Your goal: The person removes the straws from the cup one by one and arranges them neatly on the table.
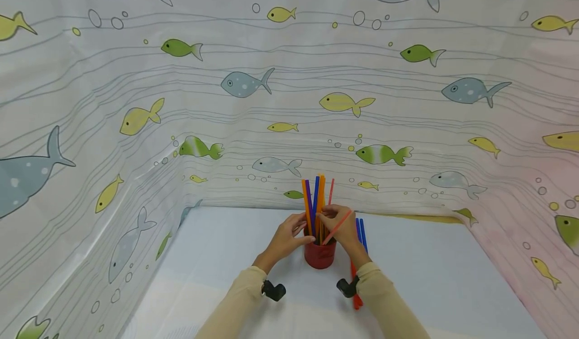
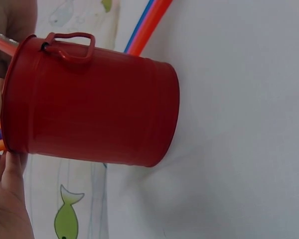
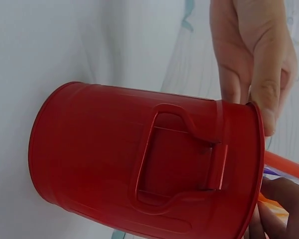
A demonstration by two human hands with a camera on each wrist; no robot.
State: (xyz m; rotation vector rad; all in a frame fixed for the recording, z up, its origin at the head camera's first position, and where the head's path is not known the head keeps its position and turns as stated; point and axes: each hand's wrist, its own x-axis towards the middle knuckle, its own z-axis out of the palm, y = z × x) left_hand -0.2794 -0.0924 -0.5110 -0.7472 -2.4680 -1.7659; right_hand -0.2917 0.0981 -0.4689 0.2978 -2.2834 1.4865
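A small red metal bucket (image 1: 319,256) with side handles stands upright on the table, holding several long straw-like sticks in orange, purple, blue and pinkish red. At its left side, my left hand (image 1: 286,236) grips the rim, thumb near the front and fingers farther back. The left thumb (image 3: 267,99) lies over the rim in the right wrist view. My right hand (image 1: 340,224) is at the bucket's right top, its fingertips pinching among the orange sticks (image 1: 321,198). One pinkish-red stick (image 1: 336,227) leans out in front of that hand. The sticks' lower ends are hidden inside the bucket.
On the table right of the bucket lie more sticks, blue ones (image 1: 363,233) toward the back and red ones (image 1: 357,301) nearer, partly under the right forearm. A white cloth covers the table (image 1: 203,278). Fish-patterned curtains (image 1: 289,103) enclose the back and sides.
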